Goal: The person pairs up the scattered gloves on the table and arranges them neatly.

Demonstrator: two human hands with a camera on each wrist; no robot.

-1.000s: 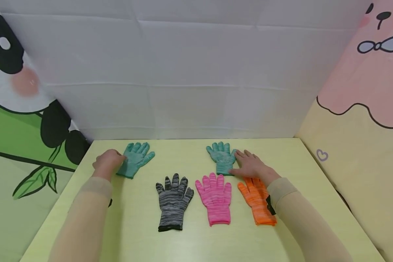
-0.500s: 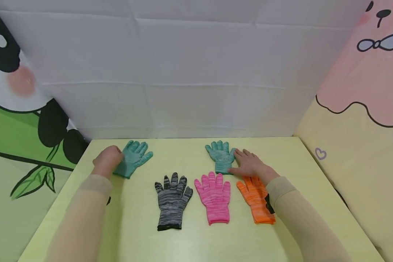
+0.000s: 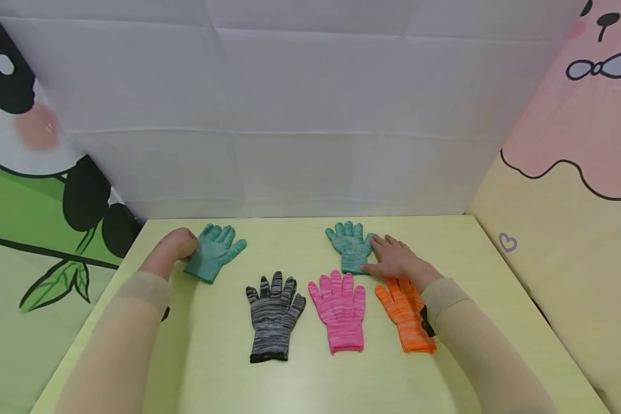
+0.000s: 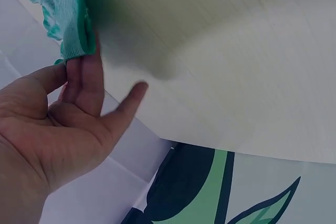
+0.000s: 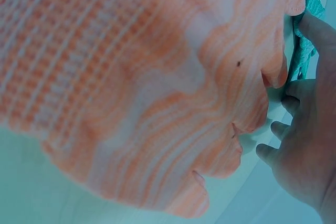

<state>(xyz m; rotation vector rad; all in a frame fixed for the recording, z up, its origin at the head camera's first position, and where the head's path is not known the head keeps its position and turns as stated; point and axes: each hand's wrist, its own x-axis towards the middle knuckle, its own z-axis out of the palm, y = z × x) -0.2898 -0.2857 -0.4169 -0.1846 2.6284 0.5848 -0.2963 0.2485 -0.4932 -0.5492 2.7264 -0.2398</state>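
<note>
In the head view my left hand [image 3: 178, 246] is at the back left, at the side of a teal knit glove [image 3: 214, 253]. The left wrist view shows its thumb and fingers pinching the edge of that glove [image 4: 71, 22], one finger [image 4: 128, 100] sticking out free. My right hand [image 3: 398, 259] lies with its fingers extended against the right side of a second teal glove [image 3: 353, 248] at the back. Under the right wrist is an orange glove [image 3: 406, 316], partly hidden by the sleeve. It fills much of the right wrist view.
A grey-and-black striped glove [image 3: 274, 319] and a pink glove [image 3: 340, 313] lie flat in the middle of the pale yellow table [image 3: 227, 391]. A white sheet [image 3: 310, 115] rises behind the table, with cartoon-printed panels on both sides.
The left teal glove and left hand shift slightly left, then back right, and the left wrist now bends in from further left. The right hand and the other gloves stay put.
</note>
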